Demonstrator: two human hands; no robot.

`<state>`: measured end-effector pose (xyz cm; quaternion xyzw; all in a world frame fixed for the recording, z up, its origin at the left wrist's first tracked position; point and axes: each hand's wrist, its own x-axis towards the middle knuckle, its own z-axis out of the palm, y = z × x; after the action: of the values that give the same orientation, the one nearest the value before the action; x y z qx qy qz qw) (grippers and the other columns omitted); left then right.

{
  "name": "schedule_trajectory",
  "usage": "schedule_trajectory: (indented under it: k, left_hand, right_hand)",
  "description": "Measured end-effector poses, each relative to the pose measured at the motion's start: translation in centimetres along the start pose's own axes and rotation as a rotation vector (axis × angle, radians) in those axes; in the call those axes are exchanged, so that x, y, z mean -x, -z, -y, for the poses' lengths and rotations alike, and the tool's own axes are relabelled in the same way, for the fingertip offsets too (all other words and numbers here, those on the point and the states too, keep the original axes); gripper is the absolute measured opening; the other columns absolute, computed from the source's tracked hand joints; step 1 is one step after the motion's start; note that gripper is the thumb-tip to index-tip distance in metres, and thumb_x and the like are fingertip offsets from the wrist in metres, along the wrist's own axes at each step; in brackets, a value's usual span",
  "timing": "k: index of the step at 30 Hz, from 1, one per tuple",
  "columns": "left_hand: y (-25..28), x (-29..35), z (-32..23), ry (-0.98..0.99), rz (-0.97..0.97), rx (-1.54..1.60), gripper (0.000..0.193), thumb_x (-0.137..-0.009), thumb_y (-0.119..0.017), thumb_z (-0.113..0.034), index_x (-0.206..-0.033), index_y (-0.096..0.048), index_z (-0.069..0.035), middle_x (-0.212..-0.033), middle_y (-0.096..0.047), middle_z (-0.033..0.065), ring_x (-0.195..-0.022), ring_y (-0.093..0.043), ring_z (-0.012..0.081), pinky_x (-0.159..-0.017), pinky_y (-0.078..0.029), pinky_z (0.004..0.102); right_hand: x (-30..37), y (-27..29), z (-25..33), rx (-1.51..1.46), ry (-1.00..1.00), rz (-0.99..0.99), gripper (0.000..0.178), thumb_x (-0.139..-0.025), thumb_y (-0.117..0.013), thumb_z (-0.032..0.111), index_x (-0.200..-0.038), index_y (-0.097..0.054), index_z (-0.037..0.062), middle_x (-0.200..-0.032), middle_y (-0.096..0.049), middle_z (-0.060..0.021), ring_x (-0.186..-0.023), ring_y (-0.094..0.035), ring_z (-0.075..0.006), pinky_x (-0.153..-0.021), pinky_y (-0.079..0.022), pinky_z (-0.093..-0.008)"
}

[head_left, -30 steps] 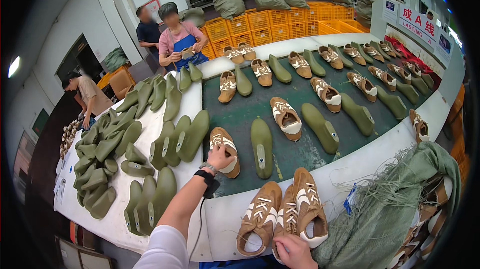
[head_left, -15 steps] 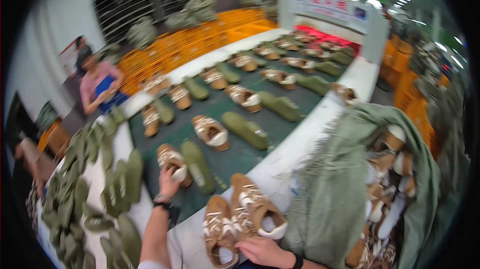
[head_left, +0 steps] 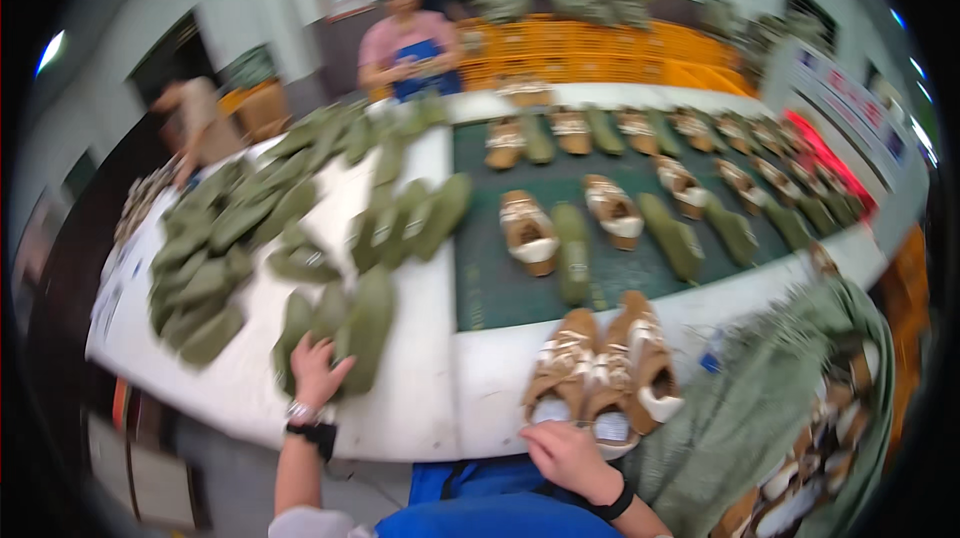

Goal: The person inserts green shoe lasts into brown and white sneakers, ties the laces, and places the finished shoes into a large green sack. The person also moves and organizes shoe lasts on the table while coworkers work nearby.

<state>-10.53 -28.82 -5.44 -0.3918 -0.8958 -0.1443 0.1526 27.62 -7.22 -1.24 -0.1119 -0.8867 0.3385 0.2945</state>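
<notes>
My left hand (head_left: pixel 317 374) reaches onto a small cluster of olive insoles (head_left: pixel 366 330) at the near edge of the white table. Its fingers and thumb are spread, touching the insoles and holding none clear of the table. My right hand (head_left: pixel 572 460) is closed at the heel of a brown sneaker (head_left: pixel 560 366) with white laces; the fingertips are partly blurred. Beside that sneaker, similar brown shoes (head_left: pixel 648 363) stand close together, toes pointing away from me, on the white border in front of the green belt (head_left: pixel 480 283).
More olive insoles (head_left: pixel 215 238) are heaped on the left of the white table (head_left: pixel 420 388). Brown shoes and insoles lie in rows along the belt. A green woven sack (head_left: pixel 720 428) of shoes stands at right. A person (head_left: pixel 410 43) in a blue apron is across the table; orange crates (head_left: pixel 600 53) line the wall.
My left hand has let go of the brown shoe on the belt and moved left to the olive insoles. The view has swung left. My right hand stays at the near sneaker's heel.
</notes>
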Motion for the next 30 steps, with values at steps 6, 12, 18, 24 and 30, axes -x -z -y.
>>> schedule_trajectory:
  k: [6,12,18,24,30]
  left_hand:
    - [-0.6,1.0,-0.7,0.337,0.019,0.051,0.072,-0.068,-0.07,-0.059,-0.123,-0.06,-0.014,-0.149,-0.028,0.0185,-0.137,-0.022,0.0405,-0.108,-0.021,0.0579]
    - [0.8,-3.3,0.3,0.571,0.327,0.179,0.084,-0.064,-0.064,-0.074,-0.123,-0.061,-0.014,-0.15,-0.026,0.019,-0.134,-0.029,0.0418,-0.105,-0.036,0.0466]
    - [-1.2,-5.4,-2.6,0.441,0.426,0.033,0.067,-0.069,-0.064,-0.059,-0.109,-0.068,-0.005,-0.144,-0.036,0.0223,-0.127,-0.04,0.0413,-0.103,-0.038,0.0436]
    - [-2.0,-4.7,-2.5,0.284,0.236,0.18,0.056,-0.07,-0.064,-0.048,-0.08,-0.07,0.006,-0.125,-0.054,0.0298,-0.118,-0.049,0.0386,-0.101,-0.037,0.0439]
    - [-1.6,0.0,-7.1,0.218,0.147,0.211,0.051,-0.071,-0.069,-0.04,-0.086,-0.068,0.008,-0.129,-0.05,0.0289,-0.122,-0.04,0.0462,-0.105,-0.033,0.0448]
  right_hand:
    - [-1.9,-0.7,3.1,-0.033,0.059,0.156,0.012,-0.078,-0.063,0.002,-0.09,-0.065,0.0038,-0.078,-0.064,-0.0116,-0.07,-0.063,-0.0289,-0.062,-0.051,-0.0351]
    - [-1.6,-1.3,2.9,-0.028,0.053,0.2,0.012,-0.079,-0.063,0.003,-0.09,-0.066,0.0036,-0.077,-0.063,-0.0124,-0.069,-0.063,-0.0293,-0.062,-0.05,-0.0346]
    - [-2.1,-2.5,2.4,-0.035,0.097,0.247,0.011,-0.081,-0.063,0.007,-0.092,-0.064,0.0059,-0.079,-0.063,-0.0097,-0.072,-0.063,-0.0279,-0.062,-0.05,-0.0353]
    - [-0.9,-0.6,1.6,0.005,0.011,0.15,0.011,-0.08,-0.063,0.007,-0.091,-0.064,0.0064,-0.079,-0.062,-0.0105,-0.074,-0.063,-0.0293,-0.063,-0.051,-0.0366]
    - [0.5,0.5,-1.2,0.129,-0.213,0.029,0.025,-0.081,-0.063,0.012,-0.105,-0.062,0.0064,-0.095,-0.063,-0.0108,-0.08,-0.063,-0.0319,-0.067,-0.052,-0.0388]
